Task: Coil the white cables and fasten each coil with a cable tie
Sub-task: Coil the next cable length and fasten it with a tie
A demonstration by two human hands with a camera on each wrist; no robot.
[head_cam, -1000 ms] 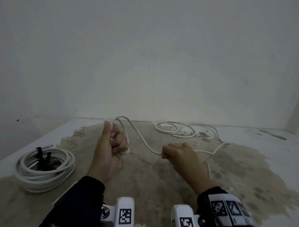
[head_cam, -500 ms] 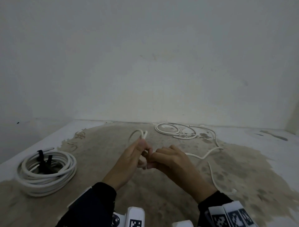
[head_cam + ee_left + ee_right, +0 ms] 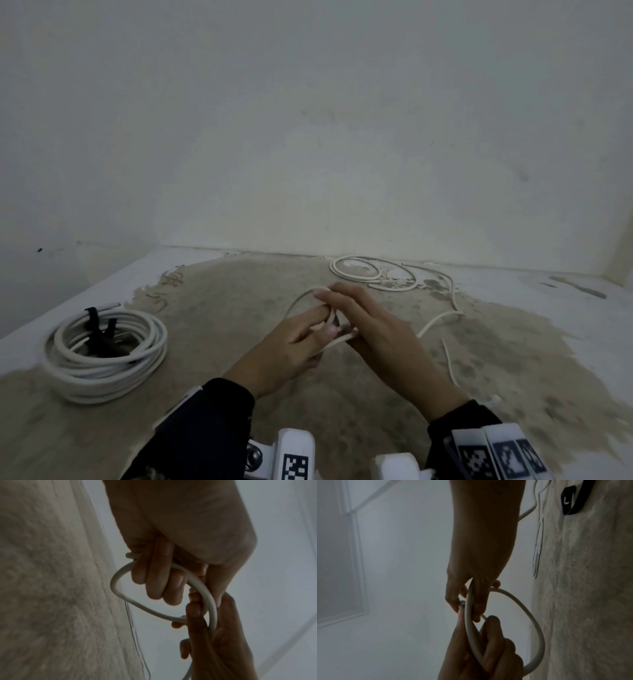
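Note:
A thin white cable (image 3: 298, 301) forms a small loop held above the stained table (image 3: 222, 308). My left hand (image 3: 318, 334) grips the loop's crossing strands, fingers curled round them (image 3: 488, 635). My right hand (image 3: 337, 301) lies over the loop and pinches the cable (image 3: 471, 605) right beside the left fingers. In the left wrist view the loop (image 3: 118, 593) runs round my left fingers (image 3: 157, 582). The rest of the cable (image 3: 438, 318) trails right and back to loose turns (image 3: 356, 270) near the wall.
A finished white coil (image 3: 106, 353) bound with a black tie (image 3: 99, 329) lies at the table's left. The wall (image 3: 308, 137) closes off the back. The loose cable end (image 3: 448, 363) lies to the right of my right wrist.
The hands, apart with cable stretched between them a second ago, have come together. The right hand has since slid over the loop, and more loose cable has been drawn in.

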